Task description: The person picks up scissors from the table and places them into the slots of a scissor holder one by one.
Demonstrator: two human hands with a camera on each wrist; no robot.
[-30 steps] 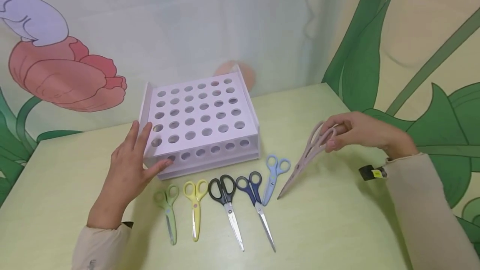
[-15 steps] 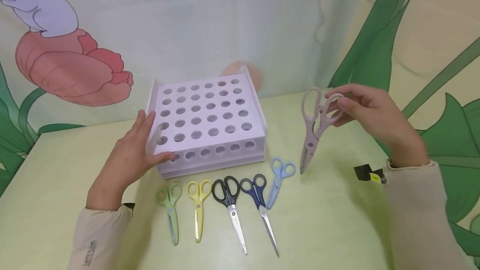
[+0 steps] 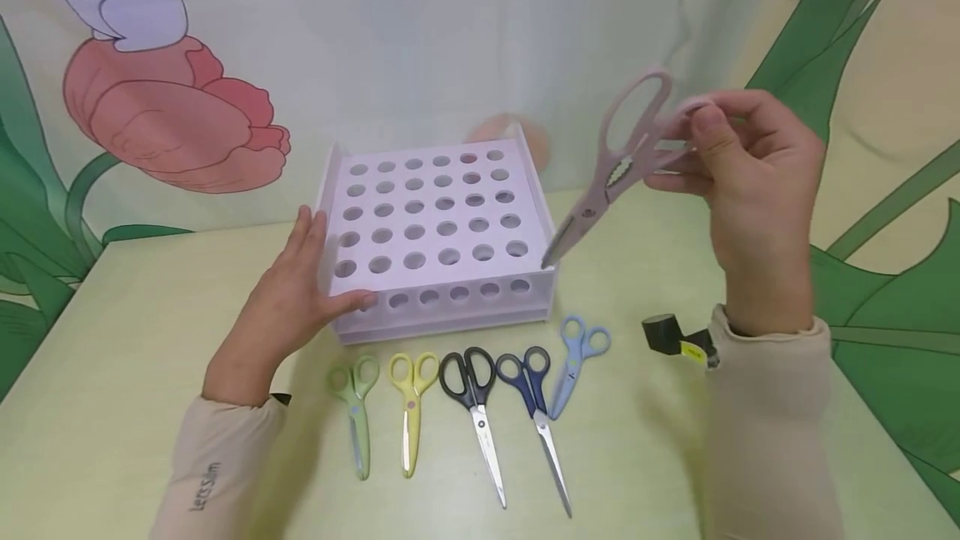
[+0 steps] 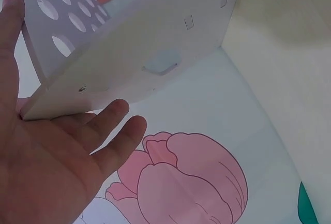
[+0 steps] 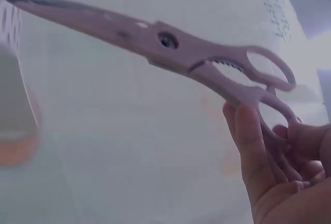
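Observation:
Pink kitchen scissors (image 3: 600, 182) hang in the air, pinched at one handle loop by my right hand (image 3: 761, 161). Their blade tip points down and left, above the front right corner of a white rack (image 3: 431, 252) with rows of round holes. The right wrist view shows the scissors (image 5: 170, 45) with thumb and fingers on the lower loop (image 5: 276, 107). My left hand (image 3: 281, 302) rests at the rack's front left corner, its fingers fairly straight along the side and the thumb across the front. In the left wrist view the fingers (image 4: 111, 131) lie by the side panel (image 4: 145, 53).
Several scissors lie in a row before the rack: green (image 3: 358, 411), yellow (image 3: 411, 415), black-handled (image 3: 476, 415), dark blue-handled (image 3: 536, 415) and light blue (image 3: 577, 365). A printed curtain (image 3: 420, 40) stands behind the table (image 3: 112, 357).
My right hand has lifted the pink scissors up from the table, then brought them left to the rack's right front corner. The left hand stays at the rack. The head view has shifted slightly.

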